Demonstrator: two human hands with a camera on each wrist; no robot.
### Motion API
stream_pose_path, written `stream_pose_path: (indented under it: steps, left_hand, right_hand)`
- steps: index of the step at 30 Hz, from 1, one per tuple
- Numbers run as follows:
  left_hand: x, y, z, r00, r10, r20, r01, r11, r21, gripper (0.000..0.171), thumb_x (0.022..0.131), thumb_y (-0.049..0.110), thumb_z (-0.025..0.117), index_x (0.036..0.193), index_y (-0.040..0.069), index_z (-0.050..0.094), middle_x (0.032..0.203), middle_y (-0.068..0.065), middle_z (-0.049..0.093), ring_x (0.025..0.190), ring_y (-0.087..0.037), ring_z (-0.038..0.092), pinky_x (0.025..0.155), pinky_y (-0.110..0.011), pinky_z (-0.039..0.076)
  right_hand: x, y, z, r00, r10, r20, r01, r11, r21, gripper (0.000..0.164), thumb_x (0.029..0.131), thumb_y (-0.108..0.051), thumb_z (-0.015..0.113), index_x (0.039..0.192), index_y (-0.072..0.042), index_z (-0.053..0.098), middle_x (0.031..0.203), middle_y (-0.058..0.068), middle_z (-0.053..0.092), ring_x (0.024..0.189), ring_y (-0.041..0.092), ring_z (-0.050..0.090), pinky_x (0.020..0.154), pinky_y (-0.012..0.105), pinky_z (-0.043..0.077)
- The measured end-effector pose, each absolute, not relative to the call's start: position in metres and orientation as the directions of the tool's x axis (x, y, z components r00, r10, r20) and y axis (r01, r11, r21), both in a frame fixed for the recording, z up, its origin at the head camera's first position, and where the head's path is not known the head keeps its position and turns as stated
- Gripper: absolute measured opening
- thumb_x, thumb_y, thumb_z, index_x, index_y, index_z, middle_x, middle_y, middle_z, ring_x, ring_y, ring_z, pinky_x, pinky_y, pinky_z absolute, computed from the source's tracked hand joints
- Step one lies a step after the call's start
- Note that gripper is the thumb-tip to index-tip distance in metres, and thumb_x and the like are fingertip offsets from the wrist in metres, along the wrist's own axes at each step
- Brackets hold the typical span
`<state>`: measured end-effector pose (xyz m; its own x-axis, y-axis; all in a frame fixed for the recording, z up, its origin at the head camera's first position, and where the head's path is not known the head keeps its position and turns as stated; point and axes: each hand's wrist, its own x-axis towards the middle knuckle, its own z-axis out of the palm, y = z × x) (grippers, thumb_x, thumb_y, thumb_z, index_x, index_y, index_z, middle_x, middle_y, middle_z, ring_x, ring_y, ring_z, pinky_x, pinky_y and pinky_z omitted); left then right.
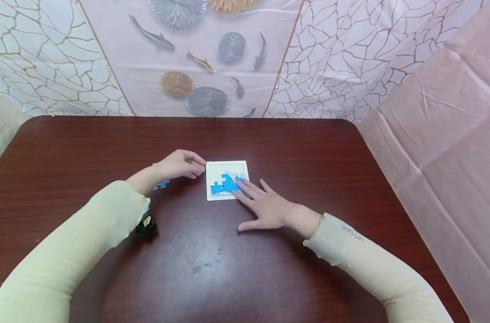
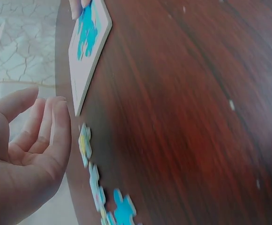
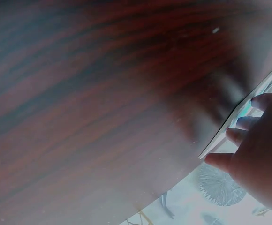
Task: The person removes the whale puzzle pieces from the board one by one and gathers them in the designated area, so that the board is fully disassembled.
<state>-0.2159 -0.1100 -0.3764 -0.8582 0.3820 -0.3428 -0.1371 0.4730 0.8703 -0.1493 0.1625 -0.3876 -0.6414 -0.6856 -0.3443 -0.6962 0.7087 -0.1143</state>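
Observation:
A square white puzzle tray (image 1: 227, 163) lies on the table, with joined blue jigsaw pieces (image 1: 222, 187) along its lower part. My right hand (image 1: 266, 208) is spread, its fingertips resting on the blue pieces at the tray's right side. Just off the tray's upper left corner is my left hand (image 1: 182, 163). Its fingers are loosely bent, and the left wrist view shows the thumb apart from them with nothing between. Several loose jigsaw pieces (image 2: 123, 206) lie near the left hand. From the head, the left forearm hides most of them, leaving part of a blue piece (image 1: 162, 184) visible.
The dark red-brown wooden table (image 1: 245, 269) reaches back to a patterned cloth (image 1: 204, 54). A pink cloth (image 1: 438, 134) hangs along the right side. A small black device (image 1: 145, 224) shows beneath the left sleeve cuff.

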Motion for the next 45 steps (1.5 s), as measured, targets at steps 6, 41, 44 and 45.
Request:
stream_pose_path:
  steps: [6, 41, 44, 45]
  left_hand:
    - [-0.218, -0.092, -0.381, -0.848, 0.383, -0.366, -0.150, 0.490, 0.859, 0.038, 0.088, 0.015, 0.062, 0.121, -0.004, 0.057, 0.115, -0.022, 0.062, 0.088, -0.020, 0.065, 0.085, -0.033, 0.055]
    - [-0.222, -0.056, -0.388, -0.856, 0.365, -0.366, -0.063, 0.629, 0.775, 0.033, 0.089, 0.017, 0.058, 0.119, 0.002, 0.062, 0.111, -0.017, 0.065, 0.080, -0.017, 0.062, 0.077, -0.025, 0.055]
    - [-0.222, -0.053, -0.388, -0.863, 0.348, -0.365, -0.061, 0.646, 0.761, 0.032, 0.089, 0.018, 0.059, 0.117, 0.003, 0.063, 0.107, -0.015, 0.066, 0.076, -0.016, 0.060, 0.070, -0.022, 0.053]
    - [-0.221, -0.053, -0.388, -0.865, 0.343, -0.366, -0.062, 0.650, 0.757, 0.032, 0.088, 0.018, 0.059, 0.117, 0.003, 0.063, 0.107, -0.015, 0.065, 0.076, -0.016, 0.059, 0.069, -0.021, 0.052]
  right_hand:
    - [-0.150, 0.164, -0.387, -0.647, -0.671, -0.362, -0.683, 0.721, -0.114, 0.091, 0.082, -0.072, 0.044, 0.151, -0.020, 0.015, 0.159, 0.005, 0.004, 0.147, 0.022, 0.005, 0.116, 0.057, 0.004]
    - [-0.151, 0.162, -0.384, -0.642, -0.672, -0.368, -0.697, 0.712, -0.086, 0.092, 0.082, -0.072, 0.045, 0.151, -0.018, 0.018, 0.159, 0.006, 0.006, 0.146, 0.024, 0.009, 0.115, 0.058, 0.009]
    - [-0.151, 0.162, -0.384, -0.641, -0.675, -0.365, -0.699, 0.710, -0.085, 0.092, 0.081, -0.072, 0.046, 0.150, -0.018, 0.018, 0.159, 0.006, 0.006, 0.146, 0.024, 0.009, 0.115, 0.058, 0.009]
    - [-0.151, 0.162, -0.384, -0.641, -0.676, -0.364, -0.700, 0.709, -0.085, 0.092, 0.081, -0.072, 0.046, 0.150, -0.018, 0.018, 0.159, 0.006, 0.006, 0.146, 0.024, 0.009, 0.115, 0.058, 0.009]
